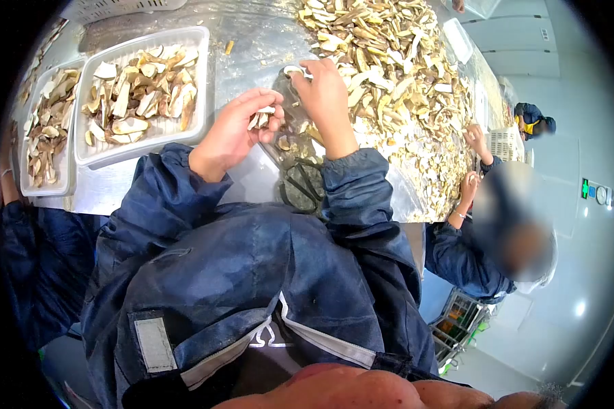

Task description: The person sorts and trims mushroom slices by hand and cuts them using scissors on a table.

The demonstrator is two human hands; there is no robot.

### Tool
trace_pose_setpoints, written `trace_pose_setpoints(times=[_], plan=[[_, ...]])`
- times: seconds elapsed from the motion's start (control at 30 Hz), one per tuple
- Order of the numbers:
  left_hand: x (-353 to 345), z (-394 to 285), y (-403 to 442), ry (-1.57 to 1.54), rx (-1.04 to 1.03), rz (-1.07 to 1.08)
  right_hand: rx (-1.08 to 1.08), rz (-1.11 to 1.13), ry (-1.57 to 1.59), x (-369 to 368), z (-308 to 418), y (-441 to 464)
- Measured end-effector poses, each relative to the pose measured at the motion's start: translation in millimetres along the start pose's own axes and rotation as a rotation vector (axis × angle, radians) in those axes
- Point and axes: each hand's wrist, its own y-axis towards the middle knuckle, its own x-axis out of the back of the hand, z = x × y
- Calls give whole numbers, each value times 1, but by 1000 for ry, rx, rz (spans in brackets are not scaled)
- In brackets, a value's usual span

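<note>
My left hand (pixel 237 128) is turned partly palm up, its fingers curled around a few pale mushroom slices (pixel 260 118). To its right, my right hand (pixel 323 95) reaches over the table with thumb and forefinger bent toward each other. Between those fingertips shows a whitish mushroom slice (pixel 293 70). A large pile of cut mushrooms (pixel 382 75), cream to brown, spreads just beyond and right of this hand. Several loose pieces lie under my right wrist.
A white tray (pixel 208 75) of larger slices stands left, beside another filled tray (pixel 26 184). Dark straps (pixel 301 185) lie at the table's near edge. On the right, a co-worker's hands (pixel 472 160) are at the pile. A perforated basket (pixel 505 144) stands beyond.
</note>
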Motion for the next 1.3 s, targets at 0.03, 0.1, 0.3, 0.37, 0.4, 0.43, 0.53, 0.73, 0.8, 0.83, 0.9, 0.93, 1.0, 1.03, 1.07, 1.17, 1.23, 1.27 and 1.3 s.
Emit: trace_pose_setpoints(times=[0.03,0.1,0.3,0.37,0.4,0.43,0.53,0.73,0.8,0.83,0.9,0.93,1.0,1.03,1.07,1.17,1.23,1.27,1.3], plan=[[-1,-1,0,-5,-6,-13,-23,21,-9,2,6,0],[-5,-3,-2,-13,-19,-57,-69,71,-31,7,14,-3],[-21,-6,-9,-41,11,-95,-455,243,624,40,19,-36],[-22,-1,-8,-120,59,-47,-500,349,816,63,45,-40],[-23,-1,-7,-157,80,-22,-455,391,849,66,50,-41],[-23,-1,-8,-148,75,-39,-375,293,683,63,46,-40],[-20,-3,-9,-115,49,-68,-101,34,107,37,14,-34],[-10,-2,-5,-84,20,-50,-119,281,38,44,6,-43],[-13,0,-5,-43,20,-31,-146,171,8,45,-4,-31],[-13,0,-4,-25,27,-28,-162,96,-72,44,-7,-21],[-12,0,-4,6,33,-28,-186,-49,-229,42,-10,1],[-12,-2,-4,10,26,-31,-200,-40,-295,39,-12,8],[-11,-4,-4,12,14,-47,-225,-11,-424,32,-13,17],[-11,-5,-5,6,-1,-43,-242,2,-422,30,-13,17],[-11,-6,-5,-1,-16,-39,-258,16,-421,30,-13,15],[-13,-5,-7,0,-10,-49,-253,15,-395,31,-15,2],[-15,-3,-5,12,15,-45,-255,-2,-389,32,-18,-5],[-15,-2,-4,14,25,-43,-245,-6,-394,33,-17,-8],[-14,-2,-5,17,30,-43,-219,-18,-405,33,-17,-10]])
